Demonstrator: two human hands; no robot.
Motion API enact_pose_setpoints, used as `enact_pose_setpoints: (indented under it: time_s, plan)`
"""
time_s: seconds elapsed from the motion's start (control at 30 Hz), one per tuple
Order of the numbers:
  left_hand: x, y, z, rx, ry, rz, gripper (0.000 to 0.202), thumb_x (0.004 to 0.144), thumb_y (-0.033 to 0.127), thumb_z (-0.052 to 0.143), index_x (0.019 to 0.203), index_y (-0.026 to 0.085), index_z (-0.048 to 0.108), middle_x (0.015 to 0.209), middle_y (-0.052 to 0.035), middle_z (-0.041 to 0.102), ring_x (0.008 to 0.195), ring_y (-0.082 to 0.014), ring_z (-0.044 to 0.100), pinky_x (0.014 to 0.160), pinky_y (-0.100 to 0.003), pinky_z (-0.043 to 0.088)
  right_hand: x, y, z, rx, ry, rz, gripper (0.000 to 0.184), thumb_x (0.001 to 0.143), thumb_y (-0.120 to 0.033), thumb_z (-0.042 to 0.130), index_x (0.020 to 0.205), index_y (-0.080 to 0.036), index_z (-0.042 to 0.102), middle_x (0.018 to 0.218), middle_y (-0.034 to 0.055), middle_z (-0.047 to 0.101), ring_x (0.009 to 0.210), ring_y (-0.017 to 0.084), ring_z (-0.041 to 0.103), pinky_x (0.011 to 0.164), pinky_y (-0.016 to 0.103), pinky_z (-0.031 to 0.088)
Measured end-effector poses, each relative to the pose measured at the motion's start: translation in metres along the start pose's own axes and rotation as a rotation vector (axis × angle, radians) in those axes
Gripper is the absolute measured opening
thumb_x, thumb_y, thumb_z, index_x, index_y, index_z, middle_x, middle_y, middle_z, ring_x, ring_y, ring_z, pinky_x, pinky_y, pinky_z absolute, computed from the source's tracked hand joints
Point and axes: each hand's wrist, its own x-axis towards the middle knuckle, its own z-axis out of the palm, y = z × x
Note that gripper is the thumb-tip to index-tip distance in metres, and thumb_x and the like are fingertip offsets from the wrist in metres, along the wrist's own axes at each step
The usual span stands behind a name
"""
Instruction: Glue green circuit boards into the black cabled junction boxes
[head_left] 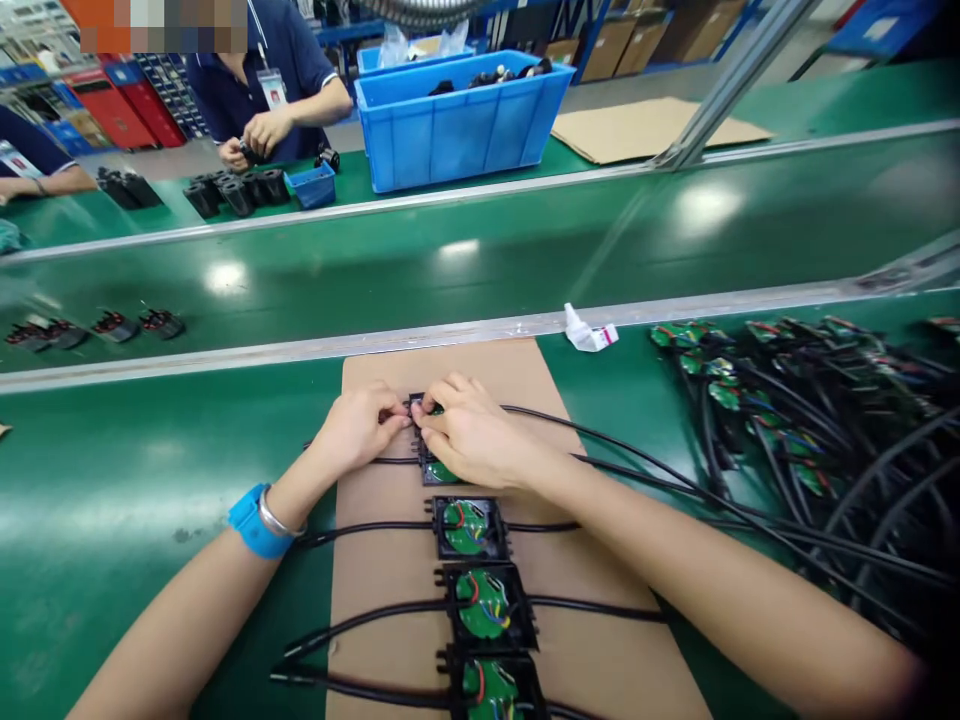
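Both my hands meet over a small black housing with a green circuit board (435,468) at the far end of a brown cardboard sheet (375,570). My left hand (358,428) pinches its left edge with curled fingers. My right hand (469,432) lies over the housing, fingers pressed together on its top edge, hiding most of it. Three more black housings with green boards and black cables lie in a row toward me: one (469,527), another (487,605) and the nearest (495,690).
A heap of boards with black cables (795,420) lies at my right. A small white bottle (589,333) rests by the metal rail. Several small parts (97,328) sit on the middle belt. Across it stand a blue bin (461,125), black housings (232,190), cardboard (652,128) and another person's hands (259,135).
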Motion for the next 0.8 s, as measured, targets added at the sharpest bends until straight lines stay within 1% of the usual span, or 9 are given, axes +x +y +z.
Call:
enact_pose_setpoints:
  time_s: [0.17, 0.3, 0.33, 0.4, 0.47, 0.53, 0.6, 0.7, 0.8]
  plan:
    - [-0.017, 0.011, -0.007, 0.115, 0.055, 0.067, 0.014, 0.085, 0.016, 0.055, 0.088, 0.018, 0.069, 0.093, -0.0058, 0.064, 0.088, -0.0202, 0.059, 0.079, -0.034, 0.047, -0.019, 0.002, -0.005, 0.013, 0.020, -0.049, 0.032, 0.093, -0.024, 0.042, 0.111, -0.012, 0.066, 0.114, 0.0150, 0.059, 0.105, 0.029, 0.043, 0.087, 0.047, 0.037]
    - [-0.093, 0.042, -0.014, 0.110, 0.015, 0.158, 0.019, 0.090, 0.033, 0.053, 0.100, 0.021, 0.064, 0.098, -0.0069, 0.061, 0.091, -0.0224, 0.055, 0.082, -0.038, 0.047, -0.094, -0.008, -0.029, 0.182, -0.003, -0.080, 0.042, 0.093, -0.033, 0.049, 0.131, -0.017, 0.053, 0.127, 0.0134, 0.053, 0.115, 0.026, 0.044, 0.095, 0.044, 0.040]
    - [-0.117, 0.050, -0.012, 0.071, -0.111, 0.184, 0.031, 0.084, 0.044, 0.061, 0.105, 0.021, 0.061, 0.103, -0.0073, 0.060, 0.094, -0.0236, 0.055, 0.082, -0.038, 0.048, -0.119, -0.012, -0.033, 0.220, -0.050, -0.055, 0.044, 0.089, -0.040, 0.054, 0.129, -0.020, 0.054, 0.124, 0.0125, 0.055, 0.112, 0.026, 0.047, 0.092, 0.042, 0.043]
    - [-0.159, 0.062, -0.001, 0.112, -0.170, 0.146, 0.061, 0.067, 0.055, 0.073, 0.112, 0.018, 0.056, 0.109, -0.0111, 0.058, 0.095, -0.0285, 0.055, 0.082, -0.043, 0.050, -0.165, -0.020, -0.034, 0.211, -0.114, 0.014, 0.076, 0.071, -0.055, 0.071, 0.134, -0.019, 0.050, 0.120, 0.0151, 0.056, 0.109, 0.031, 0.050, 0.090, 0.045, 0.045]
    - [-0.189, 0.067, 0.016, 0.192, -0.156, 0.087, 0.037, 0.075, 0.040, 0.068, 0.103, 0.018, 0.055, 0.100, -0.0111, 0.060, 0.089, -0.0277, 0.057, 0.078, -0.042, 0.052, -0.201, -0.029, -0.027, 0.136, -0.091, 0.059, 0.088, 0.062, -0.053, 0.078, 0.137, -0.017, 0.047, 0.118, 0.0175, 0.057, 0.107, 0.035, 0.052, 0.090, 0.050, 0.046]
    - [-0.204, 0.066, 0.030, 0.223, -0.164, 0.073, 0.010, 0.082, 0.022, 0.053, 0.092, 0.020, 0.052, 0.088, -0.0085, 0.061, 0.077, -0.0234, 0.060, 0.068, -0.035, 0.053, -0.220, -0.037, -0.019, 0.062, -0.077, 0.052, 0.067, 0.073, -0.038, 0.072, 0.132, -0.019, 0.050, 0.114, 0.0156, 0.060, 0.103, 0.033, 0.056, 0.088, 0.048, 0.048]
    - [-0.202, 0.062, 0.033, 0.212, -0.168, 0.075, 0.010, 0.082, 0.014, 0.042, 0.088, 0.021, 0.046, 0.080, -0.0057, 0.060, 0.062, -0.0188, 0.060, 0.054, -0.028, 0.049, -0.223, -0.041, -0.018, -0.002, -0.087, 0.050, 0.044, 0.083, -0.025, 0.060, 0.126, -0.022, 0.054, 0.111, 0.0128, 0.061, 0.090, 0.026, 0.061, 0.078, 0.040, 0.052]
    - [-0.173, 0.054, 0.014, 0.217, -0.118, 0.035, 0.009, 0.086, 0.016, 0.035, 0.091, 0.023, 0.038, 0.076, -0.0025, 0.059, 0.053, -0.0173, 0.059, 0.047, -0.026, 0.045, -0.199, -0.037, -0.032, -0.080, -0.025, 0.139, 0.041, 0.089, -0.021, 0.049, 0.129, -0.019, 0.050, 0.116, 0.0138, 0.057, 0.070, 0.020, 0.061, 0.060, 0.034, 0.051]
    - [-0.123, 0.041, -0.013, 0.285, -0.064, -0.020, 0.008, 0.092, 0.024, 0.029, 0.092, 0.023, 0.037, 0.081, -0.0036, 0.059, 0.062, -0.0199, 0.062, 0.054, -0.030, 0.049, -0.158, -0.018, -0.050, -0.041, 0.017, 0.206, 0.047, 0.090, -0.024, 0.049, 0.136, -0.017, 0.044, 0.124, 0.0148, 0.051, 0.085, 0.022, 0.062, 0.074, 0.035, 0.051]
